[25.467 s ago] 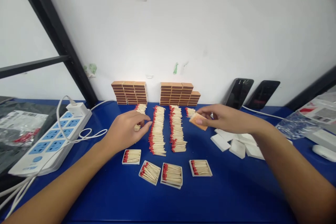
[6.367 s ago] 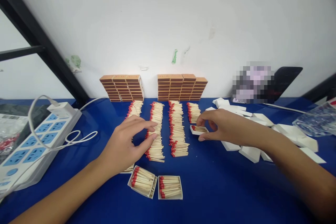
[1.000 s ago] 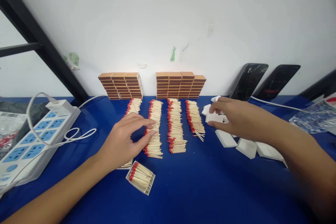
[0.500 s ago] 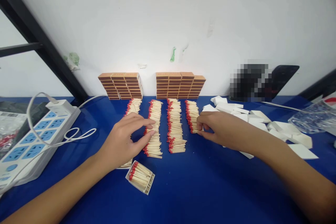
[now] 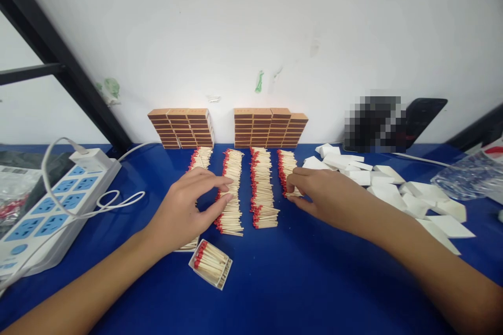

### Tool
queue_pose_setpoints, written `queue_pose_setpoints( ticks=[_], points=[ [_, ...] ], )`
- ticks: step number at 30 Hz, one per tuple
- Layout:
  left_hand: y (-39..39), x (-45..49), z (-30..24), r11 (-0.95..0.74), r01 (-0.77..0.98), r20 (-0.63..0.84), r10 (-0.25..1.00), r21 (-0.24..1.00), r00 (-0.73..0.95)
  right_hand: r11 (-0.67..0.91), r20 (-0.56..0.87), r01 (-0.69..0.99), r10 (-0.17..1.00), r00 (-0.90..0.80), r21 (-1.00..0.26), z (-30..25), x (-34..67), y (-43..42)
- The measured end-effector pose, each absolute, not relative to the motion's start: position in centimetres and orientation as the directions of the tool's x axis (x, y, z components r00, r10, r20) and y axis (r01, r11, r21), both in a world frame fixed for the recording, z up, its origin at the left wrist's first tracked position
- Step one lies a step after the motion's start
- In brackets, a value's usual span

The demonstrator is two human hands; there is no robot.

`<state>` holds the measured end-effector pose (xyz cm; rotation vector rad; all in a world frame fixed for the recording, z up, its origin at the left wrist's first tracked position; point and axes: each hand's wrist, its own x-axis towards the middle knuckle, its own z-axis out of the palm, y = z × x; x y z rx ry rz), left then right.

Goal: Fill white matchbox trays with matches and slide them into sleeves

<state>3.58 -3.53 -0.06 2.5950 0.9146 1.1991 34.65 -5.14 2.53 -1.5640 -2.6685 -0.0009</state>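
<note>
Red-tipped matches lie in several rows on the blue tabletop. My left hand [image 5: 186,207] hovers at the second row of matches [image 5: 232,178], thumb and forefinger apart with nothing seen between them. At the near end of the rightmost row of matches [image 5: 287,167], my right hand [image 5: 314,188] has curled fingers and thumb closing round matches; how many is hidden. Between the hands runs another row of matches [image 5: 261,183]. Below my left hand, an open matchbox tray [image 5: 211,264] full of matches sits tilted. My left hand partly covers the leftmost row of matches [image 5: 201,157].
Stacked matchboxes [image 5: 181,128] and a second stack of matchboxes [image 5: 269,128] stand against the wall. White paper trays [image 5: 385,180] are heaped at right, near a phone [image 5: 426,120]. A power strip [image 5: 58,209] with white cables lies left, a clear plastic bag [image 5: 471,175] far right.
My right hand has shifted slightly left, onto the near end of the rightmost match row. My left hand and the tray have stayed almost still.
</note>
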Motion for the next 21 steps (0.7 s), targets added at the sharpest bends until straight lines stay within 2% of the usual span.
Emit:
queue_pose_setpoints(
  ticks=[2, 5, 7, 9, 14, 21],
  points=[
    [-3.5, 3.6, -0.1, -0.808, 0.467, 0.648, 0.576, 0.359, 0.499, 0.505, 0.122, 0.861, 0.860, -0.496, -0.061, 2.6, 33.2, -6.1],
    [-3.5, 3.6, -0.1, -0.807, 0.473, 0.650, 0.575, 0.354, 0.497, 0.579, 0.301, 0.757, 0.812, -0.500, -0.303, 2.0, 29.4, -8.5],
    [-3.5, 3.6, -0.2, -0.807, 0.474, 0.653, 0.575, 0.352, 0.494, 0.631, 0.350, 0.645, 0.776, -0.525, -0.430, 1.1, 26.5, -10.3],
    [-3.5, 3.6, -0.1, -0.811, 0.470, 0.660, 0.569, 0.349, 0.491, 0.654, 0.359, 0.592, 0.755, -0.549, -0.470, 0.0, 24.1, -11.5],
    [-3.5, 3.6, 0.1, -0.815, 0.472, 0.670, 0.559, 0.337, 0.488, 0.674, 0.332, 0.580, 0.735, -0.591, -0.458, -1.4, 22.1, -11.8],
    [-3.3, 3.4, 0.0, -0.811, 0.477, 0.682, 0.561, 0.338, 0.470, 0.586, 0.291, 0.476, 0.778, -0.557, -0.656, 0.4, 24.0, -10.9]
  ],
)
